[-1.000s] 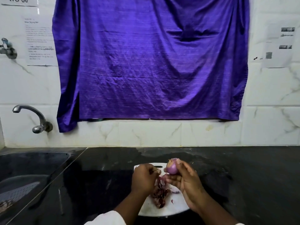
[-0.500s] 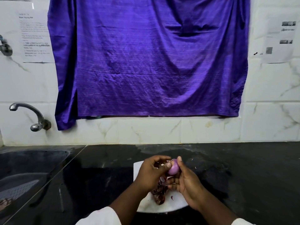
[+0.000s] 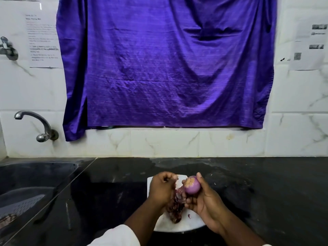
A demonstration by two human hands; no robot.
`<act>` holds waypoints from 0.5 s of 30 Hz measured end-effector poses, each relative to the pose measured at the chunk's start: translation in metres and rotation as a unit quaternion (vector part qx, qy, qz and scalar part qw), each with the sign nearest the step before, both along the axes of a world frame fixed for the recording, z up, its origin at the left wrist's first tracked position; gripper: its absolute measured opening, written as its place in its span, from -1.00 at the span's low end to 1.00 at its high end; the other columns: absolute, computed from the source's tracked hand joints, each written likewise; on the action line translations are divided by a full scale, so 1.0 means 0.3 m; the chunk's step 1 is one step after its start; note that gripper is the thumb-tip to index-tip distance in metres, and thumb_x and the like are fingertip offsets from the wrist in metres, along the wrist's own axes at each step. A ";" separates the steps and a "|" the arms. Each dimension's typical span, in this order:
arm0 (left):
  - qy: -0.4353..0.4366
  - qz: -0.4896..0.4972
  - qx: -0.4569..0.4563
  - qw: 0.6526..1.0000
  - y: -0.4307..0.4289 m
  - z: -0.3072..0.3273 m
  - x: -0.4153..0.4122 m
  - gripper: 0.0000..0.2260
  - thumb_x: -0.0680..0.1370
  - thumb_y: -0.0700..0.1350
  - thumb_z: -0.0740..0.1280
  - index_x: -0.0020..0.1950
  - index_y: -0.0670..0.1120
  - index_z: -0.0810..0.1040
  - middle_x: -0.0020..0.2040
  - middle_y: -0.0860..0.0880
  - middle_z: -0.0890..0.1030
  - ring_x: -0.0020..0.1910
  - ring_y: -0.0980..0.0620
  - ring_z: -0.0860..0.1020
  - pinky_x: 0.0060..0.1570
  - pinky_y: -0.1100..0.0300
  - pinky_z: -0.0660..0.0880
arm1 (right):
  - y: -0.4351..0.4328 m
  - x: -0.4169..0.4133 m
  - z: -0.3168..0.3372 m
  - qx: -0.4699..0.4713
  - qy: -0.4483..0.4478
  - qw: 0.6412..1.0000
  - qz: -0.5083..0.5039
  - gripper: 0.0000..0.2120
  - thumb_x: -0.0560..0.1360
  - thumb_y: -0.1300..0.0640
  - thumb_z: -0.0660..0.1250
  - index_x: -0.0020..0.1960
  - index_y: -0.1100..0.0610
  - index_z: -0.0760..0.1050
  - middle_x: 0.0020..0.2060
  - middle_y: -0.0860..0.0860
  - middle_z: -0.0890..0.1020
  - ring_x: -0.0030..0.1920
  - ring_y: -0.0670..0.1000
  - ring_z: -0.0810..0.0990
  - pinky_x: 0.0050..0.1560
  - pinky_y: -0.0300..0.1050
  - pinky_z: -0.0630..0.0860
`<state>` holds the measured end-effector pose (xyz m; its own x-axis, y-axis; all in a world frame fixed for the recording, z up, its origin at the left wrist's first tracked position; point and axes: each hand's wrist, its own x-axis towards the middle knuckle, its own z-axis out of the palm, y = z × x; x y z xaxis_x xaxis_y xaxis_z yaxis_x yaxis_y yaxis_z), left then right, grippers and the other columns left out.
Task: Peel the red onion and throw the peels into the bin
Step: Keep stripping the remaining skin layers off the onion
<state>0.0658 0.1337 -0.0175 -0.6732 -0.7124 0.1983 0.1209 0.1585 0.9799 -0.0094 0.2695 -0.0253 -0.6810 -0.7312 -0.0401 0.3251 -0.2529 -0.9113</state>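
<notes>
Red onion [image 3: 192, 187]: small, round, mostly bare, pale purple with the root end turned toward the camera; held above the white board [image 3: 186, 227] in the right hand [image 3: 204, 203], fingers and thumb wrapped round it. Handling: light, firm, the stripped surface likely slick and damp; best gripped across the middle, leaving both ends free for picking. Left hand [image 3: 162, 190]: fingers curled just beside the onion; whether they pinch a strip of skin cannot be told. Peels [image 3: 174, 211]: dark heap on the board below both hands; thin, papery, brittle, apt to scatter, best gathered in a cupped handful. Bin: not in view
</notes>
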 end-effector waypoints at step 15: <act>0.069 -0.126 -0.110 0.983 0.018 0.039 0.025 -0.88 0.55 -0.20 0.50 0.07 -0.09 0.76 0.00 -0.05 0.76 0.02 -0.07 0.71 0.07 0.12 0.64 | -0.024 0.003 0.005 -0.009 -0.036 0.999 0.032 -0.45 0.62 -0.25 0.18 0.08 0.21 0.65 -0.26 0.19 0.63 -0.38 0.02 0.52 -0.36 -0.12 0.50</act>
